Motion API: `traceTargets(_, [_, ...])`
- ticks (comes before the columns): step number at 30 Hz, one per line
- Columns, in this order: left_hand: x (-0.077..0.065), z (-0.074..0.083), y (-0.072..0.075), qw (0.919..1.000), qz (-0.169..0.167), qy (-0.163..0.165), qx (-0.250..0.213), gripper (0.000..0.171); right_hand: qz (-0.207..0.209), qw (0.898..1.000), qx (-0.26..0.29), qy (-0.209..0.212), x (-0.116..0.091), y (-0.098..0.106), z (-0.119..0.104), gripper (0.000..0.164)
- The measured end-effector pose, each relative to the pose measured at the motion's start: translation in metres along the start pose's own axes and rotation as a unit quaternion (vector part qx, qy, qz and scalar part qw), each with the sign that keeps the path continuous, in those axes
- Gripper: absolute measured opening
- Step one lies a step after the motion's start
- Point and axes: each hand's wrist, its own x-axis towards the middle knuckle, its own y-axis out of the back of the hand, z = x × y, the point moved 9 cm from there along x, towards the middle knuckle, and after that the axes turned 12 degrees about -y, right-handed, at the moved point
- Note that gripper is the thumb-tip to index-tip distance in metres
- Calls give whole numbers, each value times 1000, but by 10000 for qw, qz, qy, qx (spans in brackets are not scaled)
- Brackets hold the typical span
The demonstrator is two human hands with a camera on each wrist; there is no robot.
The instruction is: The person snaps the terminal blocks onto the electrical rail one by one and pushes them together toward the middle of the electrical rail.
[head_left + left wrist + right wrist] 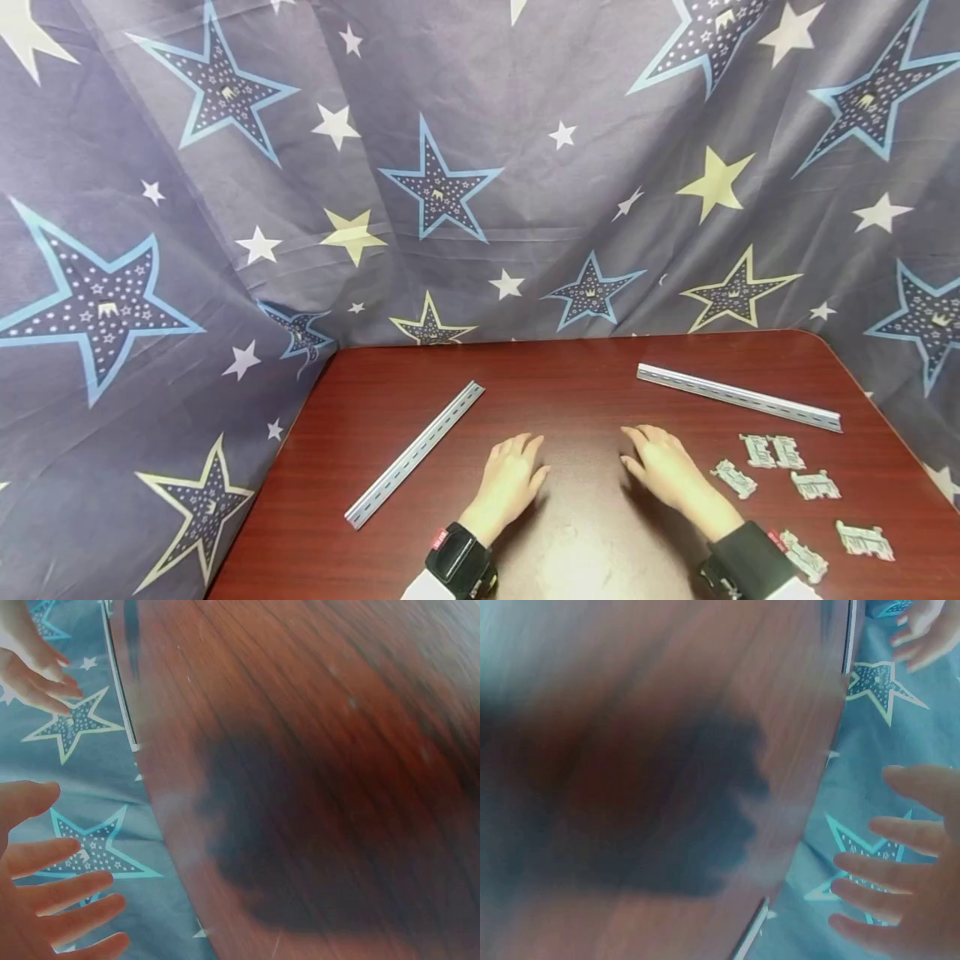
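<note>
Both hands hover over the wooden table with fingers spread loosely and nothing in them. My left hand (507, 483) is nearest to a slotted metal rail (415, 455) that lies slanted on the left side. To the right, my right hand (663, 467) has a second slotted metal rail (738, 397) beyond it, near the far right. Several small pale-grey clip-like plastic pieces lie beside the right forearm, among them one piece (733, 479) close to the wrist. In the wrist views, the left hand (52, 892) and the right hand (900, 862) show relaxed, separate fingers.
The reddish-brown table (570, 392) ends at a star-patterned curtain (480, 275) behind and at both sides. More grey pieces, such as one piece (865, 540) and another piece (815, 485), lie toward the right edge. Dark straps with devices (459, 560) sit on the wrists.
</note>
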Motion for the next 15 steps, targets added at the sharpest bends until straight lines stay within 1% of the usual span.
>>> traceTargets(3, [-2,-4,2,9999,-89,-41,38,41,-77,9999,-126,-9,4,6,10,36])
traceTargets(6, [-3,-12,3,9998,-185,11,50,39,-177,9996,-215,-84,6,11,19,33])
traceTargets(10, [-6,-28,7,9998,-158,148,14,38,-283,9992,-239,-156,6,16,28,30])
traceTargets(15, [-13,-51,13,9994,-54,327,33,37,-408,9987,-208,-228,1,15,38,29])
